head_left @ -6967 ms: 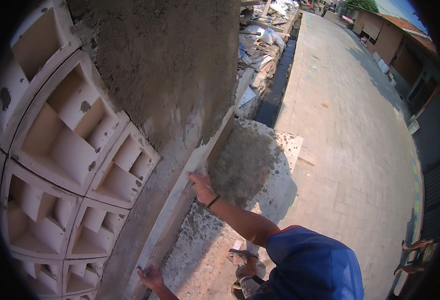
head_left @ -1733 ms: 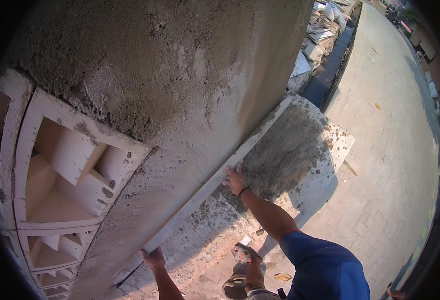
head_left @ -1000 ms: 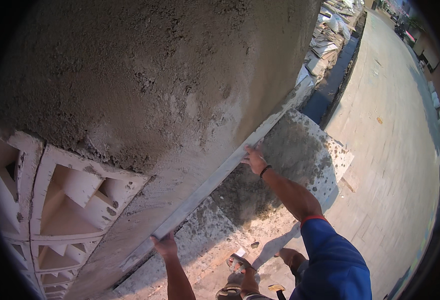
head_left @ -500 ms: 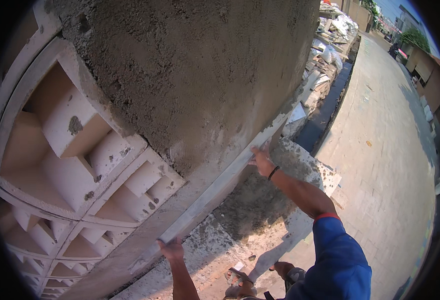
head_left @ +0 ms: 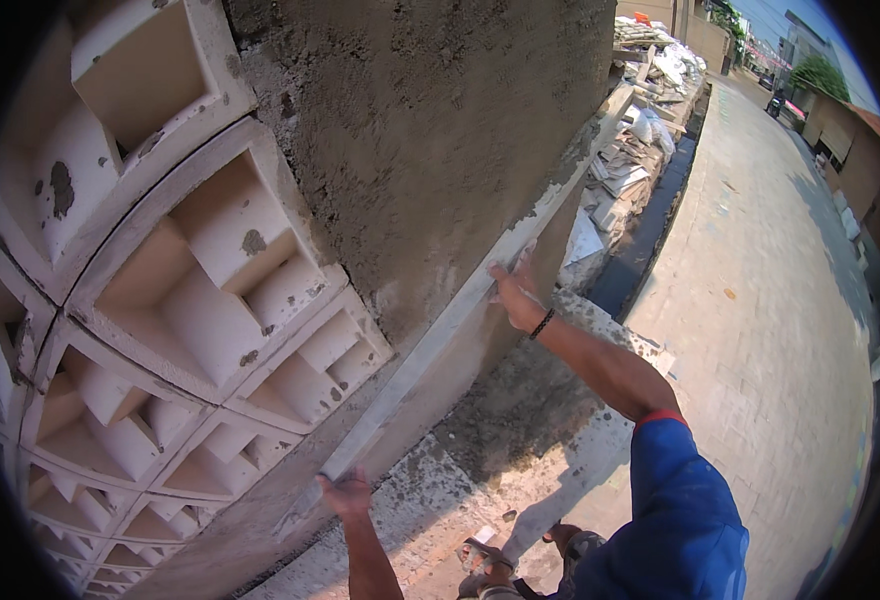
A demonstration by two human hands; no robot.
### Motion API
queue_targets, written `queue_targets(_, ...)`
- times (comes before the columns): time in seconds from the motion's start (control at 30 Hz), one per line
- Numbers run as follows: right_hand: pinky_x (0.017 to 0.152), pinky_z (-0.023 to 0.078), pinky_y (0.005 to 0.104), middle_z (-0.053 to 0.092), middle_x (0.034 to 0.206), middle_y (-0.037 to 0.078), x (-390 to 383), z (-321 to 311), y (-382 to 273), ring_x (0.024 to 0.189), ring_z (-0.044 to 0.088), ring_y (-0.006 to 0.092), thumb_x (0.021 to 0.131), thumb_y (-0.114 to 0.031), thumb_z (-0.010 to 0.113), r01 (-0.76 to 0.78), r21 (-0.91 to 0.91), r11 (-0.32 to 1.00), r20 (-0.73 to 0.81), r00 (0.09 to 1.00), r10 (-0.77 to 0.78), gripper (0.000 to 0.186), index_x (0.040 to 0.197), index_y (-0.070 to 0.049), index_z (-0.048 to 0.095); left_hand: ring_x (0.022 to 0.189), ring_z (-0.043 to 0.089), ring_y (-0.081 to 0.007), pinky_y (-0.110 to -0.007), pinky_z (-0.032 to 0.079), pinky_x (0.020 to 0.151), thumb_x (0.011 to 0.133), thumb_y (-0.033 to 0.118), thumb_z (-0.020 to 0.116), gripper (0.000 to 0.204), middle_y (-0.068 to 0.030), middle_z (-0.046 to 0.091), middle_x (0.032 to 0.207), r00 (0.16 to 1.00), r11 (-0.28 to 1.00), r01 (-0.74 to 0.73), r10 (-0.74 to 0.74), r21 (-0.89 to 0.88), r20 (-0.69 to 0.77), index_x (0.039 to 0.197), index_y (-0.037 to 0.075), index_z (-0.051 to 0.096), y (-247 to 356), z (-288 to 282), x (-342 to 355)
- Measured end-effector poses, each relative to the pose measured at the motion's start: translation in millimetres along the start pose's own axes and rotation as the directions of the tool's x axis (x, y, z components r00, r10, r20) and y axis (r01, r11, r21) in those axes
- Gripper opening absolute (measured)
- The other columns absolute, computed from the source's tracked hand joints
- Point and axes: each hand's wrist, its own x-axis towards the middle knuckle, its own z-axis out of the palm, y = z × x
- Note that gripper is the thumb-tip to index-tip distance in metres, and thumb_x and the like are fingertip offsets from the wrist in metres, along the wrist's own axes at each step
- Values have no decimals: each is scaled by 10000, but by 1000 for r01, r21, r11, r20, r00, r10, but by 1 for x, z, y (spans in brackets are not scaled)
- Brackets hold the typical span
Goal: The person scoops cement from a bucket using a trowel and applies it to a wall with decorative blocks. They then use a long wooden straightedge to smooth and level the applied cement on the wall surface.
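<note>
A long, pale, plaster-smeared straightedge (head_left: 412, 372) runs slantwise along the freshly plastered grey wall (head_left: 430, 130). My left hand (head_left: 348, 493) grips its lower near end, thumb on the face toward the wall. Farther up, my right hand (head_left: 516, 290) is closed around the bar, a dark band on that wrist. Beyond my right hand the bar reaches past the wall's corner, with wet mortar stuck along its upper stretch. How closely its lower part touches the wall I cannot tell.
Pale openwork blocks (head_left: 200, 290) splashed with mortar fill the left. Below lies a mortar-strewn ledge (head_left: 500, 410), near my feet (head_left: 485, 560). A water-filled ditch (head_left: 650, 230) separates rubble and bags (head_left: 650, 120) from the paved lane (head_left: 760, 300) on the right.
The straightedge's far end has swung up and outward, so more of it shows past the wall's corner. Both hands keep their hold. My view has shifted left, showing more blocks.
</note>
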Motion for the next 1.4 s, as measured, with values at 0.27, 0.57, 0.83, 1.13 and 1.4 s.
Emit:
queue_targets(0.27, 1165, 176, 410, 0, 1578, 221, -41, 55, -33, 1454, 110, 350, 839, -344, 664, 325, -388, 862, -93, 917, -387, 1072, 1499, -12, -114, 1231, 483, -304, -509, 476, 934, 902, 505, 562, 624, -76, 476, 1384, 999, 991, 9, -5, -131, 31, 1362, 106, 426, 54, -14, -4)
queue_targets(0.57, 1123, 255, 387, 212, 1482, 225, -141, 31, 27, 1367, 284, 291, 706, -251, 801, 54, 405, 913, 36, 997, -75, 1210, 1475, 72, -76, 1133, 560, -260, -453, 496, 882, 873, 475, 603, 564, -49, 562, 1301, 991, 995, -99, 99, 4, -87, 1303, 126, 501, 90, -92, -69)
queue_targets(0.83, 1065, 356, 404, 321, 1438, 252, -245, -31, 240, 1311, 391, 313, 707, -312, 807, -209, 73, 975, -345, 912, 222, 1231, 1460, 87, -82, 1082, 563, -249, -411, 505, 791, 824, 517, 568, 552, -53, 580, 1238, 893, 977, 67, 33, 204, -449, 1241, 157, 531, 80, -243, -139)
queue_targets(1.13, 969, 420, 364, 524, 1245, 208, -211, -61, 313, 1078, 551, 290, 754, -310, 750, -448, -156, 880, -449, 826, 341, 1113, 1431, 88, -38, 1054, 535, -292, -497, 515, 780, 775, 450, 644, 487, -101, 549, 1198, 506, 882, 425, -45, 203, -861, 1123, 116, 576, 37, -280, -120)
queue_targets(1.4, 742, 495, 483, 507, 1196, 83, -150, -84, 290, 1035, 537, 267, 761, -167, 698, -443, 394, 806, -331, 749, 573, 702, 1353, -142, 321, 1248, 461, -288, -455, 499, 925, 768, 426, 661, 637, -79, 462, 1350, 879, 971, -7, 120, 240, -461, 1305, 137, 475, 34, -214, -107)
